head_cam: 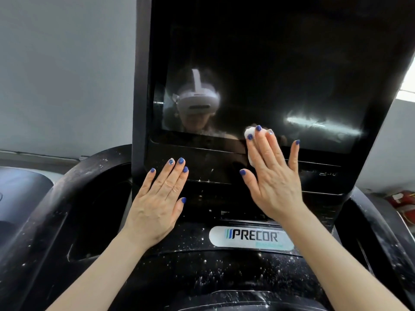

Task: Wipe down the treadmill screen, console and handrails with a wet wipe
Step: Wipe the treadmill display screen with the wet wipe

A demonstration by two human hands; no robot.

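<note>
Below screen (258, 75), PRECOR label (251, 236), wipe (249, 132)

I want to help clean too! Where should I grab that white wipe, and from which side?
Pinch the bunched white corner of the wipe poking out past the fingertips of the right hand, coming from the upper left. The rest is pressed flat under that hand against the bottom of the screen, so that puffy corner looks easiest to grab.
</note>
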